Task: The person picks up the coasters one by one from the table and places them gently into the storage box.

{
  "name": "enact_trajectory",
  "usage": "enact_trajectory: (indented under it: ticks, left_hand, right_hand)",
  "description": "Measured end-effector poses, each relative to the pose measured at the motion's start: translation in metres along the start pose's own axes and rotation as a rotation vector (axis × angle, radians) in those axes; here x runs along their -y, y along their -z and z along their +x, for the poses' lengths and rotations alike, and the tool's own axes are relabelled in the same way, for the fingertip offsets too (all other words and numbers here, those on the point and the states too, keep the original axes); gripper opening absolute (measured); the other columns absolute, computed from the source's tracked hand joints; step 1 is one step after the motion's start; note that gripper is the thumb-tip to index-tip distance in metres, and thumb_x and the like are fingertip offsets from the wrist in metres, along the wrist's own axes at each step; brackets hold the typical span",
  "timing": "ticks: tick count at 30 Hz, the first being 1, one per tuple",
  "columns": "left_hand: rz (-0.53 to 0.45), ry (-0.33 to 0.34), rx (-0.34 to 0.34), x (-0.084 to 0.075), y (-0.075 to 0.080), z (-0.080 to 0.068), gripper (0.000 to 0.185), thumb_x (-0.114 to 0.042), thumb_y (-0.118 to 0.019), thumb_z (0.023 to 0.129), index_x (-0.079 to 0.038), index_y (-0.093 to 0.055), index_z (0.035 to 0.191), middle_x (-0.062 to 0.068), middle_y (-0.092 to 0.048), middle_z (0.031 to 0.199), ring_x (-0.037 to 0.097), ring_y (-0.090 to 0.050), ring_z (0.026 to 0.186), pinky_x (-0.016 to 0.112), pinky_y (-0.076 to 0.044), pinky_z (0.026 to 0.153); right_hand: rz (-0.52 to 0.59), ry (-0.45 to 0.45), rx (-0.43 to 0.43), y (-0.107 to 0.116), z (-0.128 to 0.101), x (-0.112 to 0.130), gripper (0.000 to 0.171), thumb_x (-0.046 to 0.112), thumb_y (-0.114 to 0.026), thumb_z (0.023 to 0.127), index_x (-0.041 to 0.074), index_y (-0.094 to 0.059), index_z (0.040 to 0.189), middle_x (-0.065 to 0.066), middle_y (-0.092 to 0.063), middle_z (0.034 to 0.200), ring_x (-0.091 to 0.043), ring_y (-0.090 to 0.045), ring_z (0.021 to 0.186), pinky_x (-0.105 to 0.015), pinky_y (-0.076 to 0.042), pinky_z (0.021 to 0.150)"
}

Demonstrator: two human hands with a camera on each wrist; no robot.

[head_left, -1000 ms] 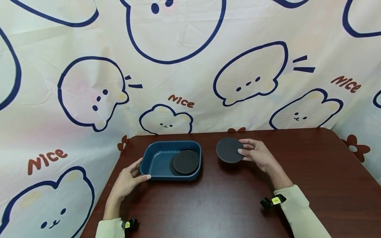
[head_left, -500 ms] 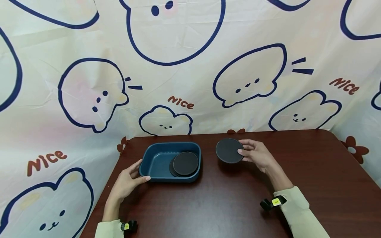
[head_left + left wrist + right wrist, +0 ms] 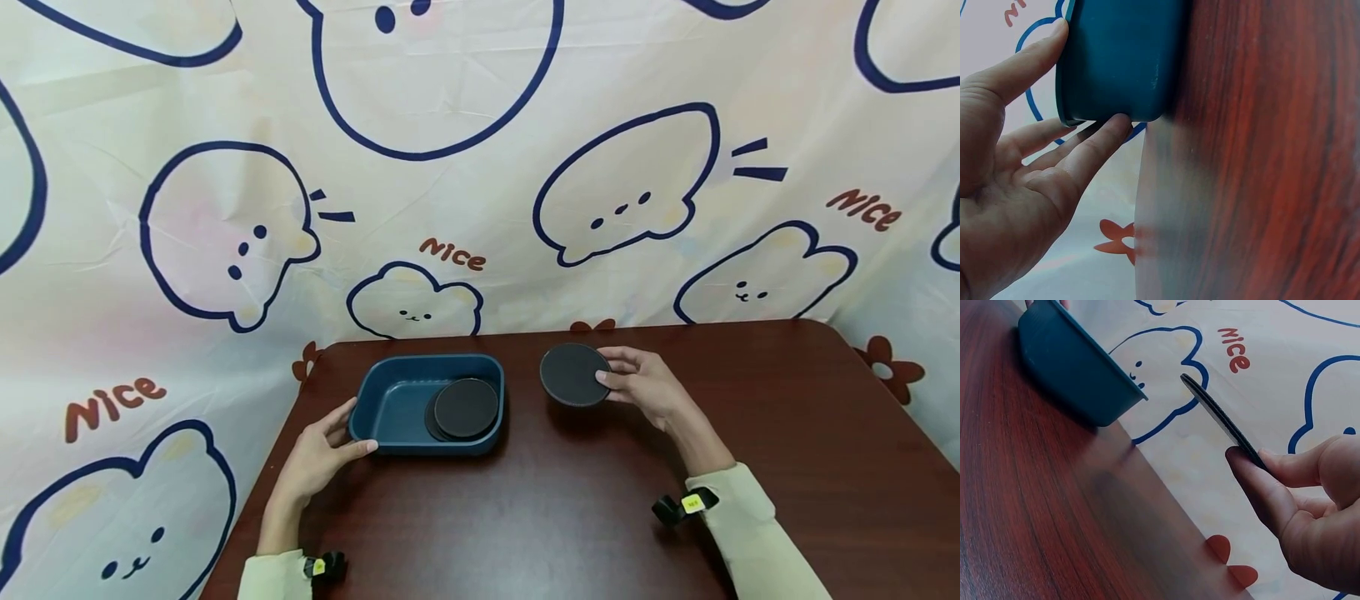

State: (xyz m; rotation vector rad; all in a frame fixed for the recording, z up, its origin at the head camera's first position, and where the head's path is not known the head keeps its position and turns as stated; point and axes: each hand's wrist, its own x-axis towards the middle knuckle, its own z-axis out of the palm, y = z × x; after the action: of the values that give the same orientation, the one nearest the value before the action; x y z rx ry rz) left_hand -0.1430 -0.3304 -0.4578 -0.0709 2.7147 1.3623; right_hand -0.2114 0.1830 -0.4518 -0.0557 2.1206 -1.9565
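Note:
Thumb on the near side and fingers on the left end, my left hand (image 3: 311, 462) holds one corner of a blue rectangular plastic basin (image 3: 396, 410) on the table. In the left wrist view, the fingertips press against the outer wall of the basin (image 3: 1116, 62). Inside the basin, at its right end, lie round black coasters (image 3: 467, 408), overlapping one another. To the right of the basin, my right hand (image 3: 654, 392) pinches another round black coaster (image 3: 572, 375) by its right edge. That coaster is raised above the table and tilted; its thin edge shows in the right wrist view.
The dark reddish-brown wooden table (image 3: 525, 525) extends in front of both hands and out to the right. A pale cloth with cartoon bears (image 3: 420, 208) hangs behind the table and on the left. Small black cameras sit at both wrists.

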Motion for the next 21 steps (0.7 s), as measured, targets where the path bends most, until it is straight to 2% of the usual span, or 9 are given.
enact_trajectory:
  ticks: [6,15,21]
  left_hand:
    - [-0.004,0.000,0.000,0.0006,0.0004,0.0004,0.088,-0.025,-0.081,0.098,-0.007,-0.032,0.169,0.027,-0.047,0.164,0.047,-0.057,0.144,0.056,-0.055,0.110]
    - [-0.001,-0.001,0.006,0.0014,-0.0002,0.0008,0.088,-0.025,-0.081,0.099,-0.007,-0.031,0.169,0.027,-0.046,0.165,0.047,-0.056,0.145,0.056,-0.054,0.110]
    - [0.002,-0.009,0.010,0.0020,0.0007,0.0018,0.089,-0.026,-0.081,0.099,-0.007,-0.031,0.169,0.026,-0.046,0.166,0.046,-0.056,0.146,0.054,-0.055,0.110]
  right_hand:
    - [0.000,-0.002,0.002,-0.0007,0.0007,0.0010,0.059,0.011,-0.070,0.105,0.001,-0.047,0.158,-0.016,-0.068,0.132,-0.007,-0.076,0.090,-0.025,-0.065,0.086]
    - [-0.018,-0.017,0.014,-0.0044,0.0031,0.0023,0.060,0.011,-0.069,0.105,0.002,-0.046,0.160,-0.030,-0.058,0.149,-0.010,-0.077,0.093,-0.025,-0.064,0.088]
    - [-0.040,-0.011,0.026,-0.0075,0.0086,0.0092,0.059,0.010,-0.069,0.105,0.001,-0.047,0.159,-0.031,-0.057,0.147,-0.012,-0.077,0.095,-0.027,-0.065,0.088]
